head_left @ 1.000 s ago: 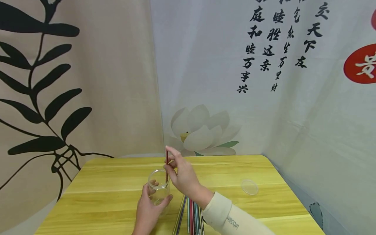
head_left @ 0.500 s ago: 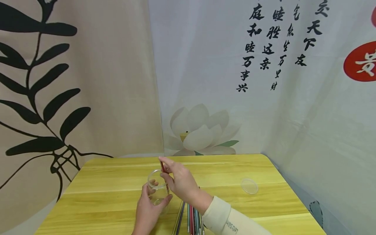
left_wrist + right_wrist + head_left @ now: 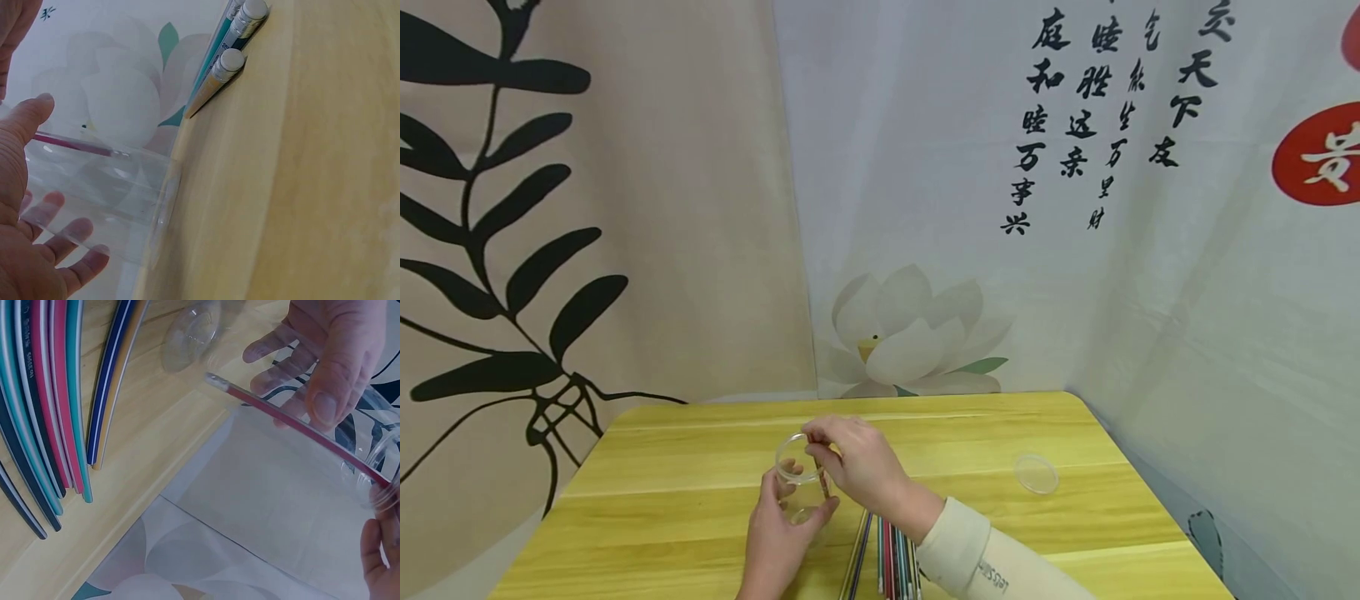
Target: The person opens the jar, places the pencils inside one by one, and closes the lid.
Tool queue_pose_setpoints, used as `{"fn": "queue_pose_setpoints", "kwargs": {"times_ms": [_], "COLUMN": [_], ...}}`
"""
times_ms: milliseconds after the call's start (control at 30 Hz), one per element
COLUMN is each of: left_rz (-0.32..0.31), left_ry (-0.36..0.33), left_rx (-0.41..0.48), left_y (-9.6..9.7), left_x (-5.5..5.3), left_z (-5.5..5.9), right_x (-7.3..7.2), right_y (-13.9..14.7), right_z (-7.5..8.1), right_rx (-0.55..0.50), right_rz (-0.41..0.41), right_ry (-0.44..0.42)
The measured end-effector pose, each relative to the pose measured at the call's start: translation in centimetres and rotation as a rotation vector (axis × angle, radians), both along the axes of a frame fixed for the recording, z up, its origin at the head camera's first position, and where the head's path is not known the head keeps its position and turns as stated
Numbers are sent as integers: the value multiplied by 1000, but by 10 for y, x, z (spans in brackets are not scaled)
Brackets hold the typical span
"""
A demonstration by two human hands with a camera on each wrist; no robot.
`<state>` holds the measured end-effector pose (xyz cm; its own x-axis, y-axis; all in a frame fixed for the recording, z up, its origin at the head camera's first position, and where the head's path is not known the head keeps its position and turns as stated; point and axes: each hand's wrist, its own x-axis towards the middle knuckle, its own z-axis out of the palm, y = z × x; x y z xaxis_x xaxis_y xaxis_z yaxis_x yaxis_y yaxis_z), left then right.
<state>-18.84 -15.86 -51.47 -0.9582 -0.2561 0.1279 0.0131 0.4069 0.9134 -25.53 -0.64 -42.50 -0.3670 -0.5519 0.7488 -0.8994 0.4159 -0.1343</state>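
Note:
In the head view my left hand (image 3: pixel 781 533) holds a clear plastic jar (image 3: pixel 805 493) upright, thumb on one side and fingers on the other. My right hand (image 3: pixel 868 471) is at the jar's mouth, pinching a red pencil (image 3: pixel 300 428) that slants down into it. The pencil's eraser end (image 3: pixel 119 154) points downward inside the jar, short of the base in the left wrist view. Most of the pencil's upper part is hidden by the right fingers in the head view. Several striped pencils (image 3: pixel 891 558) lie on the table, close to the right forearm.
A round clear lid (image 3: pixel 1036 473) lies on the right part of the wooden table (image 3: pixel 647 492). The pencils' eraser ends (image 3: pixel 232 59) show in the left wrist view. Behind the table's far edge hangs a printed cloth (image 3: pixel 917 167).
My right hand has come down toward the jar's mouth, and the red pencil has sunk deeper and tilted from near upright. The left hand and jar stay nearly in place.

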Motion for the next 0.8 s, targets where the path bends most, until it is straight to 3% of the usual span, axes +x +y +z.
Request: {"fn": "queue_pose_setpoints", "kwargs": {"times_ms": [433,800], "left_rz": [7,11], "left_ry": [2,-1], "left_rx": [-16,-19], "left_y": [1,2], "left_x": [0,0], "left_z": [-2,-3], "right_x": [2,3], "right_y": [2,4], "right_z": [4,9], "right_rx": [41,115], "right_rz": [-6,-22], "right_ry": [45,7]}}
